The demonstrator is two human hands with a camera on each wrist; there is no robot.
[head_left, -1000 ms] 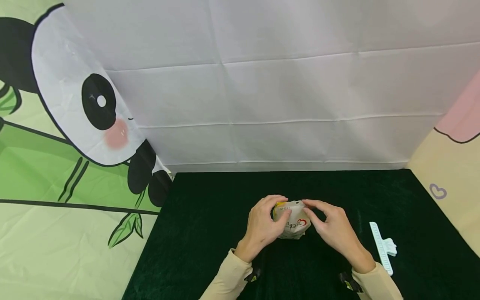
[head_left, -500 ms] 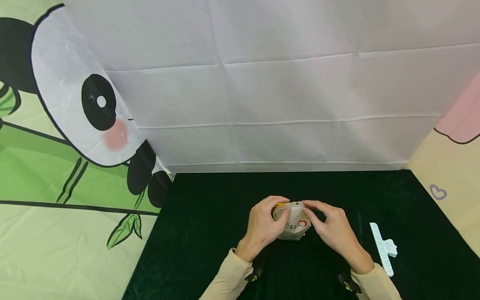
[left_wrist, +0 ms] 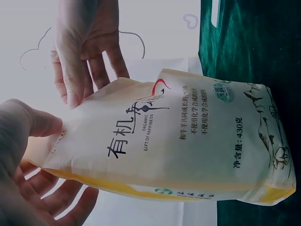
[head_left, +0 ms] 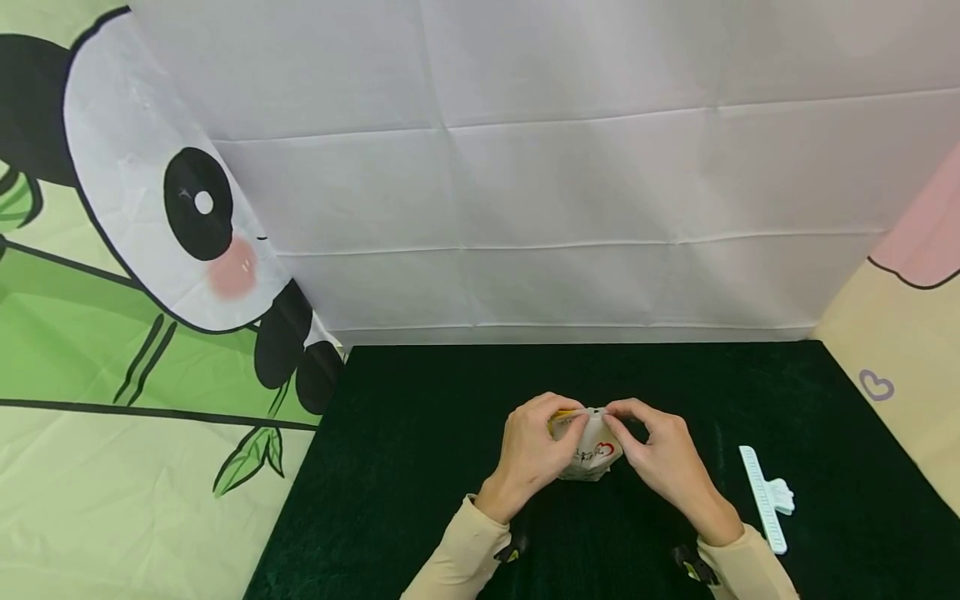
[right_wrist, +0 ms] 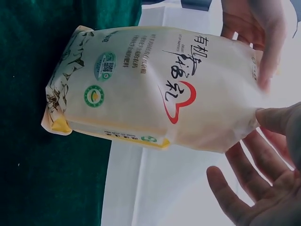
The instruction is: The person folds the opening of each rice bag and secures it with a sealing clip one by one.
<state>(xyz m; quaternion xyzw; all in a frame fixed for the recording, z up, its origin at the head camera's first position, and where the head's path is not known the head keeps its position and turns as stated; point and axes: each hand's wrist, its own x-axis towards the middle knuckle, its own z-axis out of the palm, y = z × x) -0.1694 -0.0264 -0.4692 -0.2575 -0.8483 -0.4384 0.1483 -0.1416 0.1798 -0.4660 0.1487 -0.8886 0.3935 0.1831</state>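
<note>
A white paper food bag with yellow edges, black lettering and a red heart stands upright on the dark green cloth. My left hand pinches its top edge on the left, thumb in front and fingers behind. On the right, my right hand pinches the same edge between thumb and fingers. The left wrist view shows the bag closely, its top pressed flat under the left thumb. In the right wrist view the bag looks full toward its base and narrows at the held end.
A pale bag clip with a shell-shaped grip lies on the cloth, right of the right hand. A white cloth hangs behind the table's far edge, and printed cloths hang at the sides.
Both hands have drawn slightly closer together along the bag's top, and the top edge looks flatter. The bag and clip stay where they were.
</note>
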